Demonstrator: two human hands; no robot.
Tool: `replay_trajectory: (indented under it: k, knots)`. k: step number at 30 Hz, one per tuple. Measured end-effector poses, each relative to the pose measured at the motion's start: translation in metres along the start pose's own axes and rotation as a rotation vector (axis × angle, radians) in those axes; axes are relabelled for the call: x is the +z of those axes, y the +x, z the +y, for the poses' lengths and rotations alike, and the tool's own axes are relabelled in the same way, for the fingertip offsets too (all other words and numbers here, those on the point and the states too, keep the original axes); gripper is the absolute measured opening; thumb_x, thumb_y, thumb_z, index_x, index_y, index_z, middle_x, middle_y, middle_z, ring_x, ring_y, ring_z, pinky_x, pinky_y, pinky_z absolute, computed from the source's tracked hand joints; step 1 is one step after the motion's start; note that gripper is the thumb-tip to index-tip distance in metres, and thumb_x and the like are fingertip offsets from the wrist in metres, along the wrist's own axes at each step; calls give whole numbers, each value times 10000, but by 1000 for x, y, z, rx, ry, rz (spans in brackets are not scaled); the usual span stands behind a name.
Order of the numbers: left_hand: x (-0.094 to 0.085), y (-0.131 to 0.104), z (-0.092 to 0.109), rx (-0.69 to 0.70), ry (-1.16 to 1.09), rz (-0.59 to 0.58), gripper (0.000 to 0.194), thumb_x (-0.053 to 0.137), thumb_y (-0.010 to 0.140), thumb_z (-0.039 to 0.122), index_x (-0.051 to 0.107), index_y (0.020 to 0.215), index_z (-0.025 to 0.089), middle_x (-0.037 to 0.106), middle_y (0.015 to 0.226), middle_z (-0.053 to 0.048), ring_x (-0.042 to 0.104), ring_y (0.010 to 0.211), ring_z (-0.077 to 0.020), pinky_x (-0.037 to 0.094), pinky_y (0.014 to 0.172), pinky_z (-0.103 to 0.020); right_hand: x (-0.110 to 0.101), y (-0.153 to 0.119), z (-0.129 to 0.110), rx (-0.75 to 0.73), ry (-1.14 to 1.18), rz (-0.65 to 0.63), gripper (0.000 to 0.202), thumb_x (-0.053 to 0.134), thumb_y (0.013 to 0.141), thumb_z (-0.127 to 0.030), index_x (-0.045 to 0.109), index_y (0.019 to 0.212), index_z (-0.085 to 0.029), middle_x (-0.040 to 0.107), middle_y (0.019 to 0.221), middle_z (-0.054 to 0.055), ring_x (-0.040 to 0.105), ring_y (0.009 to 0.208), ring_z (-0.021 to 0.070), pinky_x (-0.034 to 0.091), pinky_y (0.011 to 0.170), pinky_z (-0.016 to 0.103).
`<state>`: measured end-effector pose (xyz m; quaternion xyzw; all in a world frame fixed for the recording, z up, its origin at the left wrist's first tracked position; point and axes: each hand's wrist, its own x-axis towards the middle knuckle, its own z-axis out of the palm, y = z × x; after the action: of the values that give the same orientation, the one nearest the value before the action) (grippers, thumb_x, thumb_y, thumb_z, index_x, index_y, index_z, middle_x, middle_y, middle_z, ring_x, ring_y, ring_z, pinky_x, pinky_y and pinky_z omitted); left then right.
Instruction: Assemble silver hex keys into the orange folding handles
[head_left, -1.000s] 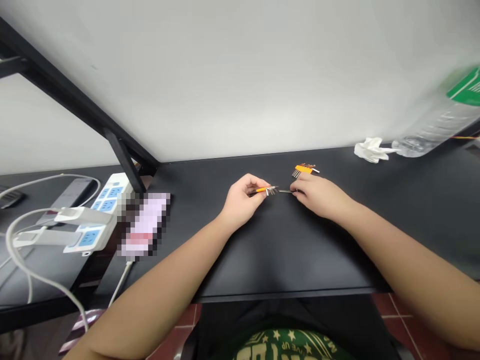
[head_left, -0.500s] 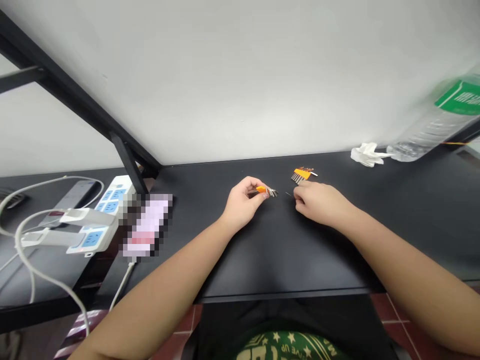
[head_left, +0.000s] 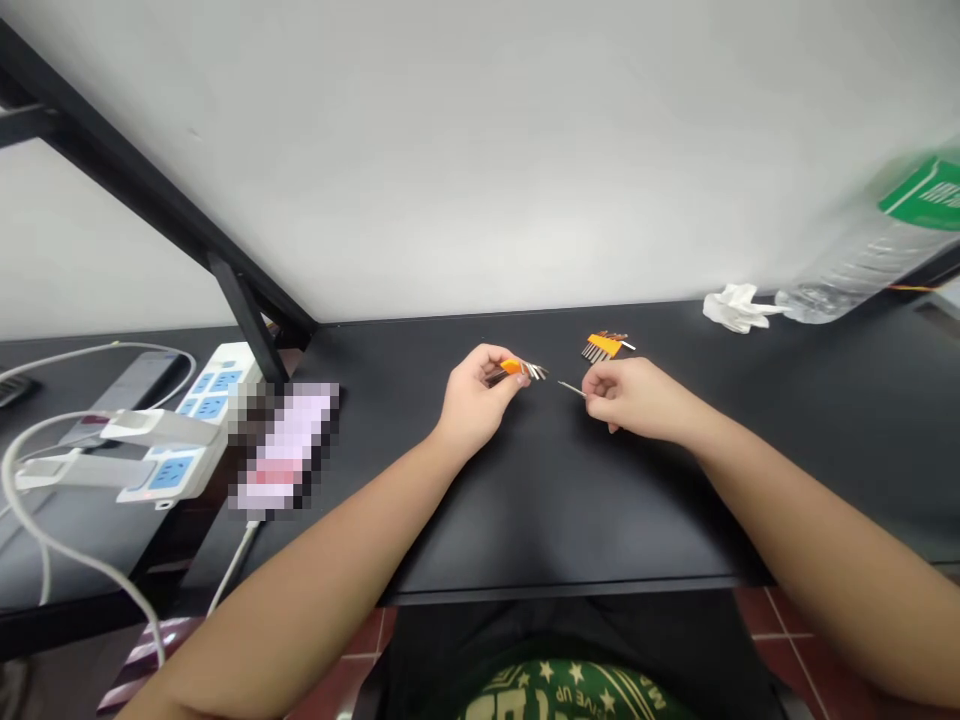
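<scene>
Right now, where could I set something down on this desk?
Bare desk lies between the near edge, left hand and right hand, and beyond the right forearm, below the tissue and bottle. It's crowded between the hands, where a thin rod points toward an orange holder, by the second holder behind, and around the phone and power strip.

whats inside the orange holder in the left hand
Several thin metal rods stick out of the orange holder. Their parts inside it cannot be seen, and the left hand covers some of the holder too.
</scene>
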<state>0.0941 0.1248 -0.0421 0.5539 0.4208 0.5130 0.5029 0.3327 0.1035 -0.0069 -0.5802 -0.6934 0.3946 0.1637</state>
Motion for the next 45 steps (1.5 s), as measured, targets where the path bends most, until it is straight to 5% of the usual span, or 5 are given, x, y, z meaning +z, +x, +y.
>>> replay_trajectory:
  k: [10,17,26,30,45]
  knots:
    - [-2,2,-4,1,-29,5,265,826,766,279,625,907,180,751,895,-44,730,824,-176,590,857,-370,-1,2,3,-13,-60,11,64,579,797,-215,642,794,-221,699,752,-27,646,501,133,503,550,266]
    - [-1,0,-2,-3,-16,-26,264,822,776,289,622,913,185,754,908,-42,734,845,-185,593,874,-385,-5,2,2,-76,-142,126,132,563,894,-281,640,796,-236,634,580,-32,627,519,171,479,576,305]
    - [3,-9,-2,83,58,-131,203,771,848,294,596,839,192,757,1010,-64,723,926,-192,593,850,-367,7,-18,-17,-323,265,294,190,636,955,-390,717,982,-220,708,712,19,700,634,194,590,692,351]
    - [2,-11,-1,106,115,-165,151,745,865,281,620,881,196,753,999,-53,719,895,-182,595,848,-359,12,-20,-17,-404,190,305,251,612,972,-362,686,1188,-257,738,839,22,724,713,196,601,744,365]
    - [2,-12,-1,221,240,-256,77,663,900,168,663,968,203,757,989,-25,722,871,-166,590,839,-331,11,-16,-11,-656,-224,486,117,588,995,-218,702,984,-239,762,770,-26,726,687,134,526,678,239]
